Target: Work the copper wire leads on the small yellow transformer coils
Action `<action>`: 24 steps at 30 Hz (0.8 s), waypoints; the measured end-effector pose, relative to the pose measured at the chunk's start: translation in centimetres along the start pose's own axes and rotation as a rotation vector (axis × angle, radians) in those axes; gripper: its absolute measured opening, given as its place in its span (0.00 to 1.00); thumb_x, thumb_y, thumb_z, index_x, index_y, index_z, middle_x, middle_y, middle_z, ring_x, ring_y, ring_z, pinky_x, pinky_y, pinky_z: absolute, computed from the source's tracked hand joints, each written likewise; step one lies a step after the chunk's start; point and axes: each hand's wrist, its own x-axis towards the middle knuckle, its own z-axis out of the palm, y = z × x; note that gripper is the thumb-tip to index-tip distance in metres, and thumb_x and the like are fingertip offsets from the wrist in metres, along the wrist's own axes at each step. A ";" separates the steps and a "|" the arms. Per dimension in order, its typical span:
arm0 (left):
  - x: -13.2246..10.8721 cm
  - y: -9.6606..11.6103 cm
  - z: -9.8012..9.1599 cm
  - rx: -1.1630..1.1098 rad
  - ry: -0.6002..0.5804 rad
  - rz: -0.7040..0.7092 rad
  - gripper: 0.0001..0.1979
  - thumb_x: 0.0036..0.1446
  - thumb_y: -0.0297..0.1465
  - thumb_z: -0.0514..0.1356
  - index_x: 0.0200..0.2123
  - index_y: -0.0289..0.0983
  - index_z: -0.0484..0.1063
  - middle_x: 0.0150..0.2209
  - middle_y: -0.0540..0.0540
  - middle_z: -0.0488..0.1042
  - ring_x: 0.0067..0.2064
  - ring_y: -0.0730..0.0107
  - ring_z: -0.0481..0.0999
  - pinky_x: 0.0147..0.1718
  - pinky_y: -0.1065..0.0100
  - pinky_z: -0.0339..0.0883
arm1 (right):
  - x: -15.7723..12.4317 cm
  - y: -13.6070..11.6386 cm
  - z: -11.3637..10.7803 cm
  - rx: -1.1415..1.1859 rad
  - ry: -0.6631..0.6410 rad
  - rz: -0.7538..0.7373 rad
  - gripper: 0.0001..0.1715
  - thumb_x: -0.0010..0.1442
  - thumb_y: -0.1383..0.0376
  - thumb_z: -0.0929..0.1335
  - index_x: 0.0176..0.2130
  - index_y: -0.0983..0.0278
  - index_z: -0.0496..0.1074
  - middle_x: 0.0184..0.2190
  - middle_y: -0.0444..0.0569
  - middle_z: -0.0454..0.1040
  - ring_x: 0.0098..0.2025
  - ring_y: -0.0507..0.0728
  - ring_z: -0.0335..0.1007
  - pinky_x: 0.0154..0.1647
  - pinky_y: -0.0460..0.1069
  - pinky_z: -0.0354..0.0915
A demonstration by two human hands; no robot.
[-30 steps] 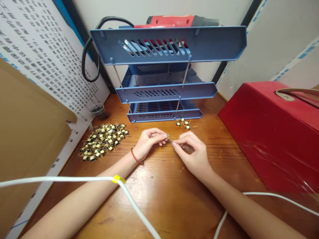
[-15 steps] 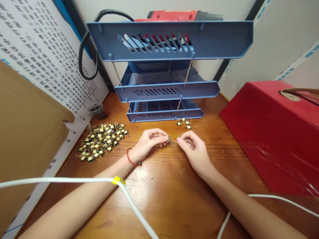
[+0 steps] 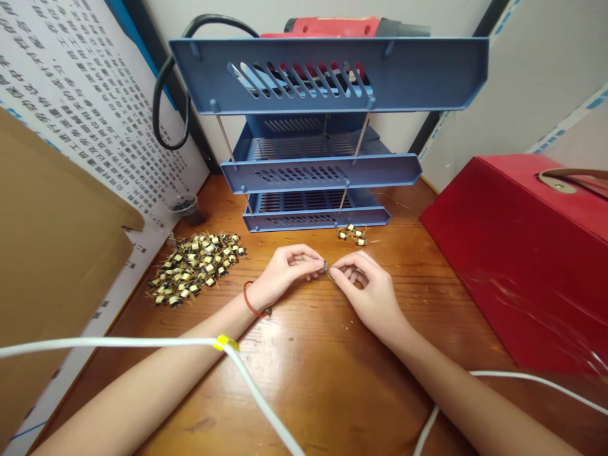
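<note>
Between the thumb and fingers of my left hand [image 3: 292, 272] is a small wired coil component [image 3: 325, 266], mostly covered by the fingertips. My right hand [image 3: 363, 285] meets it from the other side, thumb and forefinger pinched on its thin wire leads. Left of my hands lies a heap of similar coil components [image 3: 197, 269], with yellow-taped bodies, black bases and copper-coloured wires. Several more coil components [image 3: 352, 234] form a small group beyond my right hand, by the rack's foot.
A blue three-tier rack [image 3: 318, 174] stands at the back, with a red tool [image 3: 332, 26] on top. A plastic cup [image 3: 187, 209] holds dark bits. The red case [image 3: 517, 253] borders the right. A white cable [image 3: 256, 392] crosses above my left forearm.
My right hand has moved left to the component and closed on its wire leads, which hung free before. My left hand keeps its hold; the view has shifted slightly.
</note>
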 end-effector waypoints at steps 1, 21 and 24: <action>0.0 0.0 0.0 0.001 0.002 0.000 0.11 0.43 0.33 0.65 0.28 0.31 0.72 0.23 0.48 0.73 0.25 0.76 0.70 0.27 0.73 0.64 | 0.0 -0.1 0.0 -0.014 -0.004 -0.005 0.05 0.56 0.64 0.66 0.29 0.63 0.69 0.27 0.47 0.67 0.27 0.52 0.62 0.28 0.48 0.61; -0.1 0.1 0.3 0.022 0.071 0.016 0.12 0.42 0.35 0.66 0.25 0.32 0.70 0.22 0.49 0.72 0.23 0.77 0.69 0.26 0.73 0.63 | -0.3 -0.2 0.0 -0.049 0.002 -0.048 0.06 0.57 0.63 0.65 0.29 0.62 0.68 0.28 0.47 0.68 0.29 0.53 0.64 0.29 0.48 0.62; 0.0 -0.1 0.3 0.015 0.070 0.012 0.11 0.42 0.34 0.66 0.26 0.32 0.71 0.22 0.49 0.72 0.24 0.77 0.69 0.26 0.73 0.63 | -0.2 -0.1 0.0 -0.082 -0.006 -0.039 0.06 0.56 0.64 0.66 0.28 0.62 0.69 0.26 0.46 0.68 0.27 0.52 0.62 0.28 0.48 0.60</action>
